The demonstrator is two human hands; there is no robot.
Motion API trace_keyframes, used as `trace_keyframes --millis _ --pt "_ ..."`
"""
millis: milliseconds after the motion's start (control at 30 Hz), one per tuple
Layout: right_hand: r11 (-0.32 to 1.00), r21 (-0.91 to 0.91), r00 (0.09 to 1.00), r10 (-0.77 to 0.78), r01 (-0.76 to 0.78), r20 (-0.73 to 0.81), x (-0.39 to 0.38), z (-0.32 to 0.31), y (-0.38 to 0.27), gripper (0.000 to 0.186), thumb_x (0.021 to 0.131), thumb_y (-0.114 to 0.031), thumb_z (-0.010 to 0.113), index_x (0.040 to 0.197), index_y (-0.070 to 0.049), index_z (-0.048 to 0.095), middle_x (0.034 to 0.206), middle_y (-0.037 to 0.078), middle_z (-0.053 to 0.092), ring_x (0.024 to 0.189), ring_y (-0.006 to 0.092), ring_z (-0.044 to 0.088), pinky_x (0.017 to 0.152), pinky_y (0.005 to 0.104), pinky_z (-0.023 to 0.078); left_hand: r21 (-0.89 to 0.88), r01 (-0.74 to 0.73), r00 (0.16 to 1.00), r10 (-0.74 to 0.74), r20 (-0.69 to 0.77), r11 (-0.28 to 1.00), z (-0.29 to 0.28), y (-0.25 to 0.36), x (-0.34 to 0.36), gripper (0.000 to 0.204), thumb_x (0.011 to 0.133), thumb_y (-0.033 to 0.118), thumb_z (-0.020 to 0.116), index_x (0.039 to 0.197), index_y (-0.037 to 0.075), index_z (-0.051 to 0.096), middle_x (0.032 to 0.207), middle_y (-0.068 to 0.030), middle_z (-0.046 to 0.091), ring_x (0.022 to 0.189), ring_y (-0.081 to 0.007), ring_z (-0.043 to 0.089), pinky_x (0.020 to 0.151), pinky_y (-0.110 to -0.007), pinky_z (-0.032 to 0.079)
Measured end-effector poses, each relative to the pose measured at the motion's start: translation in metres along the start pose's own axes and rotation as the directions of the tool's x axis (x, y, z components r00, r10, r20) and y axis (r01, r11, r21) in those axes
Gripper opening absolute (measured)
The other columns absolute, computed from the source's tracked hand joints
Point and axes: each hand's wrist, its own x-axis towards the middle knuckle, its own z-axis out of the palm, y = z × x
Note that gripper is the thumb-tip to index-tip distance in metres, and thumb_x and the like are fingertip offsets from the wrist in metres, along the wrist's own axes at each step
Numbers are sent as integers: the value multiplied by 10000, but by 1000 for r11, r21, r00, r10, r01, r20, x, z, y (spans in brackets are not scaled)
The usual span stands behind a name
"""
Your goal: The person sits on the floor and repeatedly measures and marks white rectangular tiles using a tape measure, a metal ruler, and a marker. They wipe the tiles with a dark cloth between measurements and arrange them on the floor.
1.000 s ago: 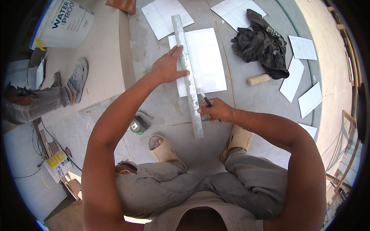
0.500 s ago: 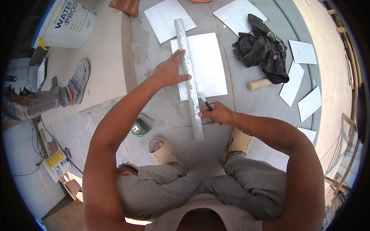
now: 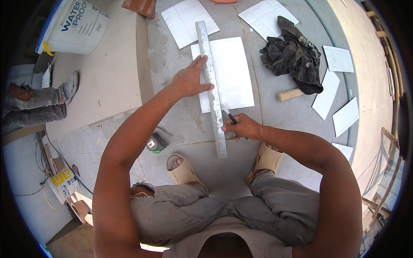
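A long metal bar [image 3: 208,64] lies lengthwise across a white tile [image 3: 233,73], its near end reaching past the tile onto the floor. My left hand [image 3: 188,81] rests against the bar's left side, thumb and fingers stretched apart and touching it. To the right of the bar's near part, my right hand [image 3: 244,127] is closed around a dark pen [image 3: 232,117] with a light upper end. The pen points up toward the tile's near edge, and fingertips of that hand touch the bar. Whether the pen touches the tile I cannot tell.
A tape measure [image 3: 156,143] lies left of my feet. At the right are a black plastic bag [image 3: 292,58], a wooden handle [image 3: 290,94] and several cut tiles [image 3: 345,116]. A white bucket [image 3: 81,28] and another person's legs [image 3: 36,103] are on the left ledge.
The other person's foot on the left has drawn back toward the left, and both lower legs now show. My hands, the bar and the pen have hardly moved.
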Motion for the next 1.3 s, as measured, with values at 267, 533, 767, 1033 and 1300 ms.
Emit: trace_keyframes --millis 267,533,767,1033,1300 --pt "1000 -8 1000 2 -2 3 2 0 -1 348 871 -320 780 959 9 705 889 88 689 757 168 633 550 304 539 -11 -16 1000 16 3 1000 -1 -1 -1 1088 804 490 766 1602 86 146 1637 -176 247 1376 -385 468 1147 -460 395" --pt "999 -16 999 38 -38 18 1 -2 -4 329 880 -308 791 994 -10 711 935 72 702 823 143 633 576 306 542 19 -42 999 42 -13 999 2 -4 0 1098 806 486 754 1601 63 126 1649 -177 203 1323 -385 520 1096 -464 448" --pt "999 -35 1000 -1 1 6 1 -1 -3 358 873 -318 782 960 21 709 893 95 695 741 169 633 548 305 540 48 -31 1000 31 -1 998 1 -1 1 1087 811 473 748 1597 49 127 1642 -197 211 1320 -394 521 1086 -464 457" --pt "1000 -11 1000 4 -4 -4 -1 -1 -1 361 874 -320 780 975 20 714 888 90 698 734 163 632 537 307 541 44 24 998 -26 49 999 -4 6 2 1106 810 494 754 1606 71 112 1650 -175 216 1389 -381 456 1152 -454 390" --pt "1000 -9 1000 26 -26 -5 -1 1 -3 364 879 -329 773 987 14 714 904 88 700 729 161 626 540 306 533 63 12 1000 -14 27 998 0 3 2 1096 811 473 750 1602 54 117 1650 -183 201 1355 -377 491 1119 -451 428"
